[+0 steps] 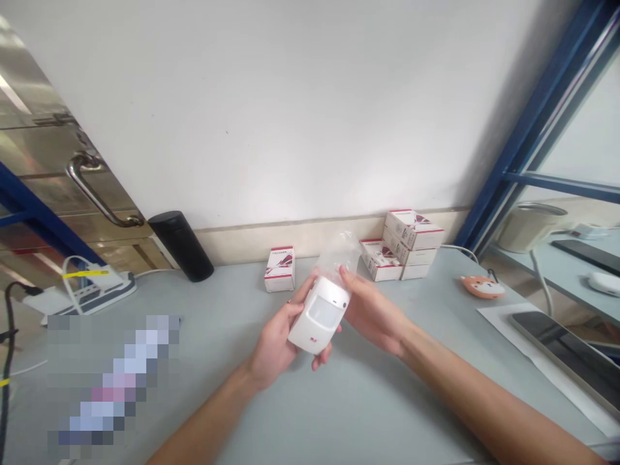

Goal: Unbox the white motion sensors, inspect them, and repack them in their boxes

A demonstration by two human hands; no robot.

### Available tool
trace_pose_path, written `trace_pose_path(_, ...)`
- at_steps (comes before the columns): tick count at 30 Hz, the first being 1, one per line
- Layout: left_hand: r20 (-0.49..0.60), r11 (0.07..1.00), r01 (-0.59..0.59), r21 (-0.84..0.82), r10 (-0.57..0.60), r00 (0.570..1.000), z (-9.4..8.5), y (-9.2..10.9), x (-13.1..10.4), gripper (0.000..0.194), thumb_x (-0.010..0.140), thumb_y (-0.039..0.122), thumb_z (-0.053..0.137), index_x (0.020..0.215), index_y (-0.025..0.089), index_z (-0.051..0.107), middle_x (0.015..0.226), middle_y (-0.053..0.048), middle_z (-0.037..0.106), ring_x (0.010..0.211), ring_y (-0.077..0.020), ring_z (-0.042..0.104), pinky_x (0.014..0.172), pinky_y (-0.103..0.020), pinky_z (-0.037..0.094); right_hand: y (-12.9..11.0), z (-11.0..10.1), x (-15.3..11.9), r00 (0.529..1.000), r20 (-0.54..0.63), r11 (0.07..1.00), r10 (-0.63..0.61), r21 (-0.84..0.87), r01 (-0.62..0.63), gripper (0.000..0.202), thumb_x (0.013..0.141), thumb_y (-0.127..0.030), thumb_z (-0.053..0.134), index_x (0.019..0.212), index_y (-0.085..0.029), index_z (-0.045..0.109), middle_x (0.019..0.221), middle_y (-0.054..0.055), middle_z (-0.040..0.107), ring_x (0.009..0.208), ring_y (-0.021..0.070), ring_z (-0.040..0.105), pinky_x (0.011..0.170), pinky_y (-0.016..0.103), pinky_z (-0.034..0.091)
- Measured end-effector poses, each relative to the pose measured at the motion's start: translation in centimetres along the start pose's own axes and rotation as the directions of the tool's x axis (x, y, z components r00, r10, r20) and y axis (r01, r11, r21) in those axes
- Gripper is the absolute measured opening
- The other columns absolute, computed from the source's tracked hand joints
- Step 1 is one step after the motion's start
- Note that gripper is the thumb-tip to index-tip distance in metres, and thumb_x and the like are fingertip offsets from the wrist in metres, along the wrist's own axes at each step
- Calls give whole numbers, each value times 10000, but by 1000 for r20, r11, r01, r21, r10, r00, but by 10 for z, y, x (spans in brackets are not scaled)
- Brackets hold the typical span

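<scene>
The device (320,314) is white with a small red mark and a pale grey window. White boxes (411,240) carry red edging and dark-red angular graphics. The surface (378,413) is grey-blue, the cylinder (181,245) black, the fox-faced case (483,287) orange and white.

No wording can be read for certain. The device (323,313) bears a small red mark (313,340) on its front, too blurred to make out. Left of the device, a box (279,271) carries a line of tiny lettering, too small to read. Right of the device, the boxes (417,240) show dark side print, equally illegible.
</scene>
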State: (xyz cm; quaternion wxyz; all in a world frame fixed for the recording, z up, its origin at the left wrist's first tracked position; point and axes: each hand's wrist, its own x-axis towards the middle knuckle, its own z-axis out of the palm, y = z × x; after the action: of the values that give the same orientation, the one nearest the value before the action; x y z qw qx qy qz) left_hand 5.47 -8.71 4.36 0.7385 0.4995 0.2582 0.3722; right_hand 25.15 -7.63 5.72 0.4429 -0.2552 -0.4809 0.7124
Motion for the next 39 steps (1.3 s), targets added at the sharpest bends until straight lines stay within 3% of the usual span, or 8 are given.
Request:
trace_pose_path(2,-4,1000,0,14,0,1000,-1,-2,1,724,1065,427,298,1707,309,-16,1085,-149,749,657,-269,723,578,-363,507,0,2,-1,998,47,999,44,17,-45,588,879,-811,609,999,-237,658,680,10,621,570,219,588,666,390,478)
trace_pose_path(5,-15,999,-6,36,7,1000,-2,-4,2,735,1083,458,346,1700,372,-44,1209,-156,736,733,-293,769,640,-403,554,0,4,1,999,4,999,39,34,-39,594,885,-815,595,1014,-238,649,736,17,643,595,214,595,663,379,474)
trace_pose_path(10,-82,999,-31,13,32,996,1,-2,2,685,1074,485,456,1691,356,188,1384,-176,673,869,-324,787,755,-449,583,-1,3,2,988,-153,999,-37,1,37,579,907,-802,573,1026,-242,656,856,49,690,726,233,603,737,406,486)
trace_pose_path(15,-99,997,-29,-68,22,995,2,0,1,581,1053,459,532,1611,376,391,1486,-162,610,955,-350,781,776,-472,595,0,3,2,954,-278,994,-108,-30,104,414,920,-665,678,996,-259,658,948,34,685,846,228,593,786,380,473)
trace_pose_path(21,-151,985,-34,-167,9,989,3,-4,2,472,1062,429,541,1528,387,476,1532,-114,589,1139,-367,742,854,-473,595,3,5,3,957,-267,992,-110,-94,88,336,914,-560,739,1036,-255,668,932,25,667,846,207,566,749,343,445)
trace_pose_path(26,-214,984,-95,-150,62,975,7,-6,3,391,1051,412,581,1432,350,520,1498,-96,618,1160,-347,736,912,-467,586,6,3,3,965,-255,996,-62,-82,42,407,898,-545,768,1178,-267,668,1024,32,678,874,201,569,715,317,444)
trace_pose_path(31,-252,985,-126,-116,93,963,11,-6,1,352,1038,413,605,1371,336,520,1410,-101,675,1124,-339,749,900,-470,589,7,-1,2,976,-209,996,-56,-78,40,377,930,-545,737,1186,-272,686,961,14,656,802,172,545,683,302,437)
trace_pose_path(39,-288,983,-167,-78,138,948,11,-4,0,292,1009,423,659,1259,316,553,1422,-76,663,1168,-314,720,980,-500,557,3,0,1,976,-197,993,-90,-90,74,370,939,-533,731,1221,-295,705,1090,41,722,864,208,612,764,351,500)
